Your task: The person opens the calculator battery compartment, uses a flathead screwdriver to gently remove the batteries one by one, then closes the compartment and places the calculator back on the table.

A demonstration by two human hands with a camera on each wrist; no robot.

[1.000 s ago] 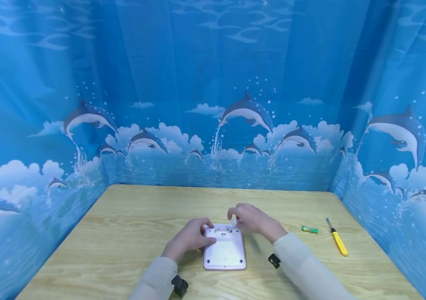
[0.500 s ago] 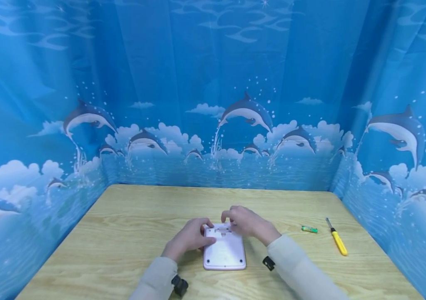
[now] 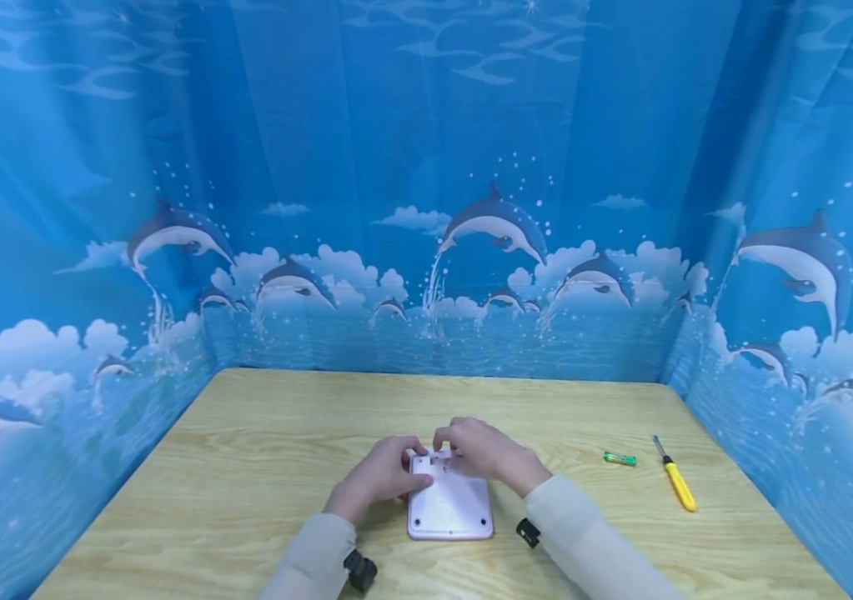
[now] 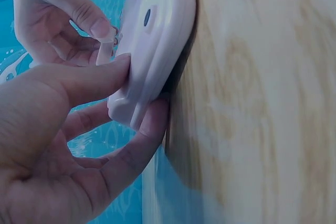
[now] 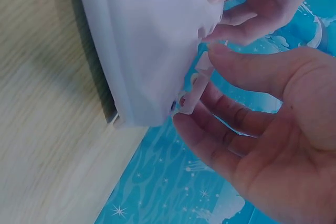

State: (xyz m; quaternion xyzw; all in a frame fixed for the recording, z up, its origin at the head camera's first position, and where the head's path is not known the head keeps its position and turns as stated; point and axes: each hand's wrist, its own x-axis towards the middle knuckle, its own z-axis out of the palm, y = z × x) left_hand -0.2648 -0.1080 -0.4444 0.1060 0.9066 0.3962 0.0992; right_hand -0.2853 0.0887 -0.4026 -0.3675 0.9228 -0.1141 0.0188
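A pale pinkish-white calculator (image 3: 450, 504) lies back up on the table, dark round feet at its corners and a battery compartment at its far end. My left hand (image 3: 377, 475) grips its far left corner, thumb on the back and fingers at and under the edge. Over the compartment, my right hand (image 3: 489, 454) pinches a small white battery cover (image 5: 197, 90) between thumb and fingers. In the left wrist view the cover (image 4: 105, 51) stands tilted close to the calculator's back. The right fingers hide part of the compartment in the head view.
To the right on the wooden table (image 3: 283, 433) lie a green battery (image 3: 619, 459) and a yellow-handled screwdriver (image 3: 675, 475). A blue dolphin-print curtain (image 3: 426, 208) surrounds the table's back and sides.
My right hand has moved left and slightly nearer with the battery cover, from the calculator's far right corner to over the compartment. The left hand and calculator have stayed in place.
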